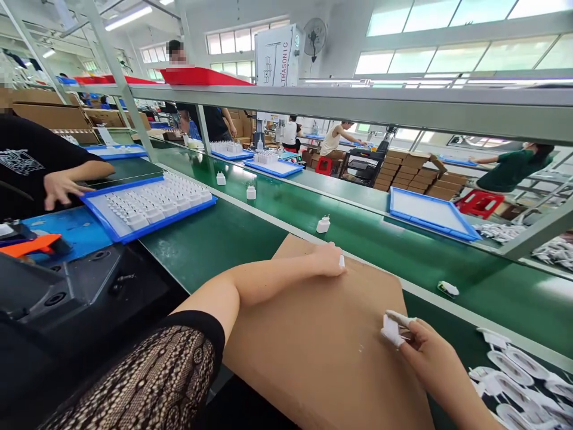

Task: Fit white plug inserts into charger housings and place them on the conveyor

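A brown cardboard sheet [313,334] lies on the near edge of the green conveyor belt [215,239]. The left hand [329,260] rests on its far edge, fingers curled loosely, while the right hand [423,346] at its right pinches a small white plug part [393,329].

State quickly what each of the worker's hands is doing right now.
Left hand: lying on the cardboard sheet, closed around nothing visible.
Right hand: pinching a small white plug part with taped fingertips.
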Demonstrator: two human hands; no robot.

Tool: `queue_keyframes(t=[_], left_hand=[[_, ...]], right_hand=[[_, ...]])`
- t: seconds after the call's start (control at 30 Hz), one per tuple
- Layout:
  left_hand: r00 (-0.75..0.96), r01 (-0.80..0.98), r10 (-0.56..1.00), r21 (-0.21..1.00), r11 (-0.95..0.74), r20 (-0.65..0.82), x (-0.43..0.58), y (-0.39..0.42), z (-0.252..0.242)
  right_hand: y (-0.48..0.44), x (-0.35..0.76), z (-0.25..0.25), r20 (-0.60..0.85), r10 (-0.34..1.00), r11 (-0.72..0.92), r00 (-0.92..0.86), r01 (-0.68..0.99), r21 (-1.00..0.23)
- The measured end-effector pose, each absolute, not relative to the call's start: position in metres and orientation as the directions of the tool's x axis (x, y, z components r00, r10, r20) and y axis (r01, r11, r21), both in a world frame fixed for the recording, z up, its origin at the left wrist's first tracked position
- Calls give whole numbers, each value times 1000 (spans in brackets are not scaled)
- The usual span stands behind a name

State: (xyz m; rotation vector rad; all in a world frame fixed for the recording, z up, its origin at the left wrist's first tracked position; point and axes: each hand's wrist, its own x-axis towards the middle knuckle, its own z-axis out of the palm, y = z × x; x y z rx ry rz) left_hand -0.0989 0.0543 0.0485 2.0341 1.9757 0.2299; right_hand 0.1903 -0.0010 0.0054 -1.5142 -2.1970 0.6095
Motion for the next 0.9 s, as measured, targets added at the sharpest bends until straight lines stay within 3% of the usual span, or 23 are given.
queue_keyframes(t=[0.17,0.27,0.37,0.43,0.53,0.63,0.73,0.9], left_hand=[[145,864,988,481,-148,44,-91,44,34],[253,721,941,604,-339,225,-79,34,18],[372,593,843,599,-538,389,-67,30,-2],[422,591,818,566,-575,390,-63,30,-11],[458,578,821,587,-567,341,-66,31,-14],[498,472,804,677,-565,323,-68,24,-9],[500,344,801,773,-533,329,-63,12,-4],[481,300,819,820,-488,312,-60,21,-4]], right_hand=[[3,195,1,43,944,277,-326,720,-636],[4,201,-1,72,951,271,-300,701,-660],[5,205,-4,119,927,361,-357,754,-549],[5,205,-7,135,901,424,-413,769,-478],[7,202,-11,145,891,443,-429,757,-480],[4,197,-6,144,925,368,-352,733,-572],[-7,187,10,175,957,283,-231,612,-739],[0,166,16,60,998,64,-33,132,-989]])
